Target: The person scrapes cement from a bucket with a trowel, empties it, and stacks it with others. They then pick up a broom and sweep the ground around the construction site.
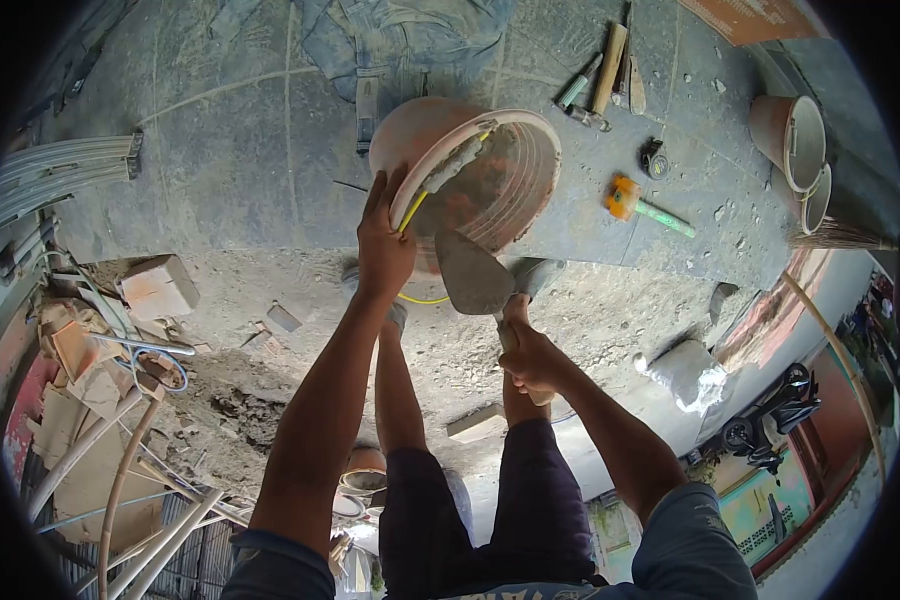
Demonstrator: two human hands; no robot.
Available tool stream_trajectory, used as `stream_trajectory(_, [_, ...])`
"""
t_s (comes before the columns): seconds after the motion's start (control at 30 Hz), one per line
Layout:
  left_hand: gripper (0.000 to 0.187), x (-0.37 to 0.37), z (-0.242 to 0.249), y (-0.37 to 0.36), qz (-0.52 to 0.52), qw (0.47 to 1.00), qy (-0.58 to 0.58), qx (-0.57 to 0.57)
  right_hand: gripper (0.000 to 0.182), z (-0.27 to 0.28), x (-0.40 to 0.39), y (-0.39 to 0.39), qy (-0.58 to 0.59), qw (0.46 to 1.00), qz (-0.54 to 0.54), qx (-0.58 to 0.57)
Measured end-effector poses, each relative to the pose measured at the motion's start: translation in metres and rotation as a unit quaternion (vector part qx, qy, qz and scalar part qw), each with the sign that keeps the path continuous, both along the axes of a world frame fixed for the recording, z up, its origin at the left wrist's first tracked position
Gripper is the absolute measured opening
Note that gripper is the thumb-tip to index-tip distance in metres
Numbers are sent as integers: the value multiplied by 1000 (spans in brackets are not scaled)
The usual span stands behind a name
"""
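Note:
A dusty, pinkish bucket (425, 130) is tilted on its side with its mouth toward the lower right. My left hand (386, 240) grips its rim at the left, fingers wrapped over the edge. A yellow handle (413, 215) with grey matter stuck beside it runs along that rim. My right hand (535, 358) is closed round the handle of a trowel. The trowel's grey blade (473, 275) points up and left, close to the bucket's lower rim. Whether blade and rim touch, I cannot tell.
Hammers (610, 75), a tape measure (654, 159) and an orange-headed mallet (623, 198) lie right of the bucket. Stacked buckets (788, 140) and a broom (842, 236) are farther right. A block (158, 288), pipes (85, 450) and rubble (255, 410) lie at left.

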State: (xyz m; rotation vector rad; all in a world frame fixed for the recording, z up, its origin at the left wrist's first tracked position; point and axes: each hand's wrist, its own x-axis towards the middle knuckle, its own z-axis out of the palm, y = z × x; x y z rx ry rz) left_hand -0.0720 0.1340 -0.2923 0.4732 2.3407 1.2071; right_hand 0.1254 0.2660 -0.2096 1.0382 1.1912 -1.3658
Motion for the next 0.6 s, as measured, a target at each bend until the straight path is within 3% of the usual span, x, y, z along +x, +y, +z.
stream_trajectory(0.03, [65,1,2,1,-7,1000,-18,-19,44,-4,4,17,-18,996,60,58])
stream_trajectory(0.07, [65,2,5,3,-6,1000,-17,-19,42,-13,21,31,92,964,173,180])
stream_trajectory(0.13, [67,5,7,7,-6,1000,-20,-23,40,-12,23,55,25,960,209,184])
stream_trajectory(0.17, [69,7,5,8,3,1000,-17,-17,38,-23,39,46,70,947,235,207])
stream_trajectory(0.2, [69,11,3,8,4,1000,-19,-17,41,-22,31,34,31,962,231,143])
stream_trajectory(0.27, [70,15,0,8,6,1000,-13,4,44,-6,10,6,-72,996,54,-4])
stream_trajectory(0.33, [69,13,1,6,-1,1000,-20,-3,45,9,2,-5,-85,989,-44,-110])
stream_trajectory(0.4, [69,16,3,5,-13,999,-35,-8,43,-1,24,-3,-58,992,-45,-104])
stream_trajectory(0.5, [68,15,3,4,-8,1000,-10,-21,39,-2,17,24,-81,996,25,20])
stream_trajectory(0.6, [68,16,-2,4,8,1000,-5,0,39,-23,38,11,-5,990,90,112])
